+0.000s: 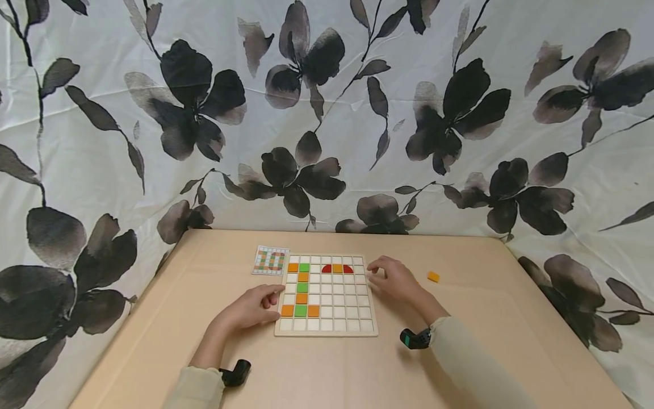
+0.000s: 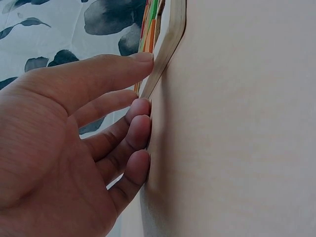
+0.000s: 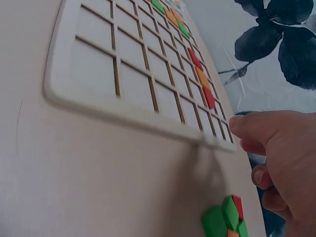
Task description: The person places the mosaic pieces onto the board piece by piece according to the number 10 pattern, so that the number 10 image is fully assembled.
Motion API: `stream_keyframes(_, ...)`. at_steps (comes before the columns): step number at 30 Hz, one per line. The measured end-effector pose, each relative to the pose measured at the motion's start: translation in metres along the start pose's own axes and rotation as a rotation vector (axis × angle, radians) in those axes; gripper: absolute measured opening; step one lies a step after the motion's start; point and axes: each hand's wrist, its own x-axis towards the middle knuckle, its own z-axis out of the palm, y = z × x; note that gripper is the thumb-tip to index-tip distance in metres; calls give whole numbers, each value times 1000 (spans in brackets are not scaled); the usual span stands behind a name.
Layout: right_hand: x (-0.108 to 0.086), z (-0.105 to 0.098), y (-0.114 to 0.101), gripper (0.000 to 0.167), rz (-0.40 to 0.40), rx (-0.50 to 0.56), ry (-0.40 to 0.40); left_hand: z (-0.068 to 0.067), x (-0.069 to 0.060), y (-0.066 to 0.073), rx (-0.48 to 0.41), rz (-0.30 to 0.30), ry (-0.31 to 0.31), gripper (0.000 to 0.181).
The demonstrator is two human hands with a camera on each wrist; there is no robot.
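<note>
A pale wooden grid board (image 1: 326,333) lies on the table, with several orange and green squares at its left. In its second row two red rounded pieces flank an orange square (image 1: 337,268). My left hand (image 1: 250,308) rests at the board's left edge, thumb tip against the rim (image 2: 170,39) in the left wrist view, fingers loosely bent. At the upper right edge is my right hand (image 1: 395,279), its thumb by the rim (image 3: 123,116) in the right wrist view, the other fingers bent; no piece shows in it. Whether it touches the rim I cannot tell.
A small card with a coloured grid pattern (image 1: 269,261) lies at the board's upper left. An orange piece (image 1: 433,276) lies right of my right hand; green pieces (image 3: 214,221) and a red one show below that hand in the right wrist view. Floral cloth (image 1: 368,130) hangs behind the table.
</note>
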Motion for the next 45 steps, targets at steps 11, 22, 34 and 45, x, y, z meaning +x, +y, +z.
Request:
stream_keyframes(11, -24, -16, 33, 21, -27, -33, 19, -1, 0, 0, 8, 13, -2, 59)
stream_keyframes(22, -43, -23, 46, 27, -17, -34, 5, -1, 0, -2, -7, 7, -1, 61)
stream_keyframes(34, -48, -16, 50, 26, -31, -88, -23, -1, 0, -1, 1, 12, -4, 60)
stream_keyframes(45, -43, -14, 49, 26, -16, -111, -44, 0, 0, -1, 3, 1, -1, 61)
